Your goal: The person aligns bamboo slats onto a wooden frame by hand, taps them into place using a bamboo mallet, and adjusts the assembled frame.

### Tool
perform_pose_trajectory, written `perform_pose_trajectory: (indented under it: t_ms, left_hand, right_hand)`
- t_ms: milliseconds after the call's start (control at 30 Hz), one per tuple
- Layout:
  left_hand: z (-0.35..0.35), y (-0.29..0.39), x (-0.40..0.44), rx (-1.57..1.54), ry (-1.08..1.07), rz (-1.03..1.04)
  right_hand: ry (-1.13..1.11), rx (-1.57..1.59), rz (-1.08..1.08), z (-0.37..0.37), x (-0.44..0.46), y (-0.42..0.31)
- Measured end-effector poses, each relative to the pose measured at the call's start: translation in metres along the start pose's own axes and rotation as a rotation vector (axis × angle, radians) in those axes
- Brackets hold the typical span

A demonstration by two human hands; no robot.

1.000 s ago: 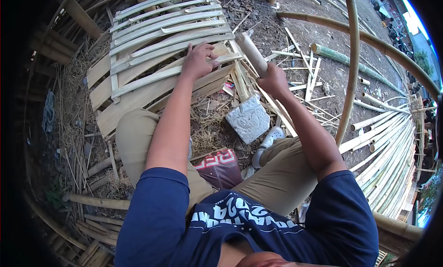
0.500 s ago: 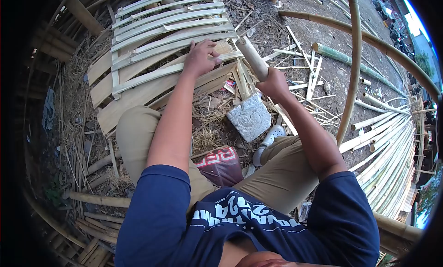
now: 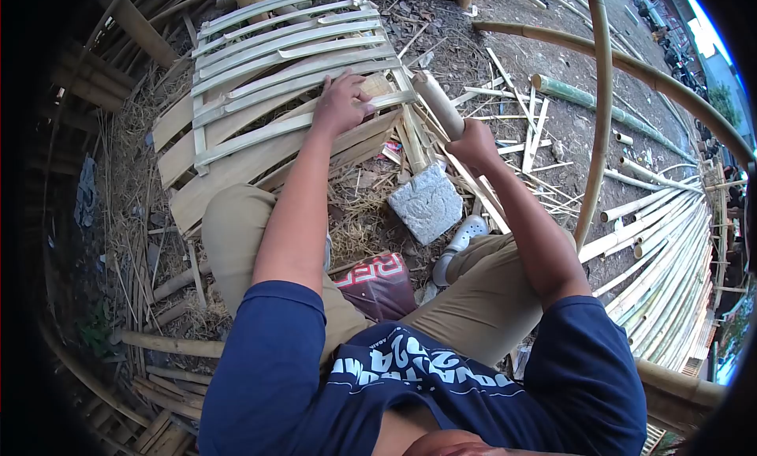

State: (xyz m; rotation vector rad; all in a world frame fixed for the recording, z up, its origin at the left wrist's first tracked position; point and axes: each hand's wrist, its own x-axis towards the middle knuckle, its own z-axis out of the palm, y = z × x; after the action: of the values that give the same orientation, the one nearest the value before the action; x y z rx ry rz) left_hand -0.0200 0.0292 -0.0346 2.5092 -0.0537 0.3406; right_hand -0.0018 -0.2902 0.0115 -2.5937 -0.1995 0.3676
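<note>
A panel of pale split-bamboo slats (image 3: 296,51) lies in front of me, raised on wider flat strips (image 3: 193,199). My left hand (image 3: 341,105) rests over the nearest slat (image 3: 256,143) close to its right end, thumb on the near side and fingers bent over the far side. In my right hand (image 3: 475,146) is a thick, short round stick (image 3: 438,105), gripped at its lower end and slanting up to the left. Its upper end is beside the panel's right edge. Below the hands sits a pale square stone block (image 3: 426,203).
Thin offcuts (image 3: 536,125) litter the ground at the right. A green bamboo pole (image 3: 615,113) lies behind them, with a large stack of poles (image 3: 670,274) at far right. An upright pole (image 3: 603,117) stands near my right arm. A dark red printed bag (image 3: 378,286) is between my legs.
The stick and my right hand have shifted slightly right and down. My left hand stays at about the same spot on the slat, and the view has moved a little.
</note>
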Motion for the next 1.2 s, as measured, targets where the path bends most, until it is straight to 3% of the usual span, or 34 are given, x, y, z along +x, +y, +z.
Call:
perform_pose_trajectory:
  t_ms: [33,133,167,267,433,567,700,833,933,967,1067,1200]
  left_hand:
    - [-0.001,-0.001,0.003,-0.004,-0.006,0.005]
    - [-0.001,-0.002,0.003,-0.012,-0.021,0.007]
    - [-0.001,-0.001,0.000,-0.012,-0.030,0.004]
    - [-0.004,-0.002,0.005,-0.029,-0.039,0.031]
    - [0.000,-0.012,0.000,-0.055,-0.021,0.067]
    - [-0.015,-0.002,-0.015,-0.081,-0.014,0.062]
    - [-0.089,0.024,-0.030,-0.038,-0.302,0.043]
    - [-0.209,0.038,-0.045,0.026,-0.422,-0.183]
    - [-0.269,-0.008,-0.066,0.173,-0.335,-0.366]
    - [-0.280,-0.032,-0.072,0.173,-0.320,-0.441]
    - [-0.271,-0.096,-0.103,0.100,0.030,-0.541]
    - [-0.274,-0.165,-0.102,0.046,0.061,-0.824]
  right_hand:
    - [0.000,-0.063,-0.024,-0.013,-0.002,-0.009]
    - [0.322,0.180,-0.123,-0.030,-0.023,-0.043]
    - [0.248,0.196,-0.092,-0.009,-0.017,-0.029]
    - [-0.011,-0.237,-0.104,0.022,0.008,0.006]
    - [0.158,0.274,-0.156,-0.047,-0.019,-0.039]
    - [0.028,0.381,0.069,-0.035,-0.008,-0.028]
    - [-0.060,0.536,0.170,-0.012,0.008,-0.035]
    - [-0.062,0.691,0.145,-0.002,0.010,-0.058]
    - [-0.033,0.733,0.130,0.018,0.039,-0.057]
    - [0.010,0.700,0.138,0.018,0.042,-0.059]
    - [0.092,0.665,0.184,0.010,0.053,-0.070]
    - [0.078,0.778,0.285,0.003,0.068,-0.071]
